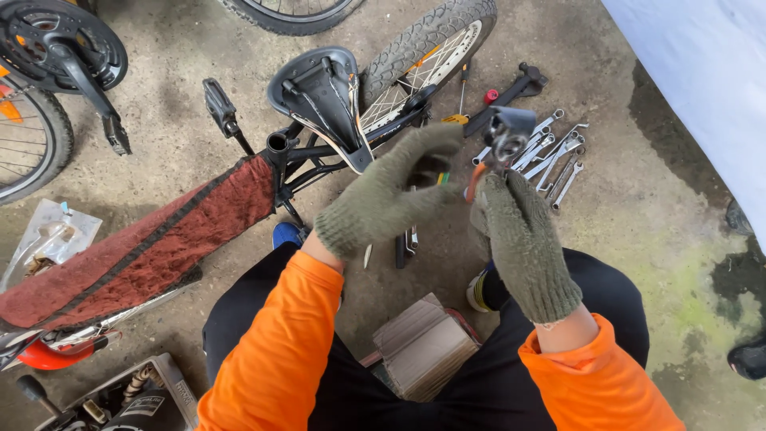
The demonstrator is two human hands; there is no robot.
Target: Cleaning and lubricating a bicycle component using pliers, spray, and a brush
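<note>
Nearest us, our right hand (pixel 523 243) in a green knit glove has its fingers clamped on a small metal bike part (pixel 507 137), raised above the spanners (pixel 550 156) on the concrete floor (pixel 654 215). Our left hand (pixel 387 191) curls beside it, fingers bent together, near the upturned saddle (pixel 323 96).

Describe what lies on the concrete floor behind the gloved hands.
A row of silver wrenches lies on the floor beside the bicycle's rear wheel. The right hand and the metal part it holds cover the row's near end.
</note>
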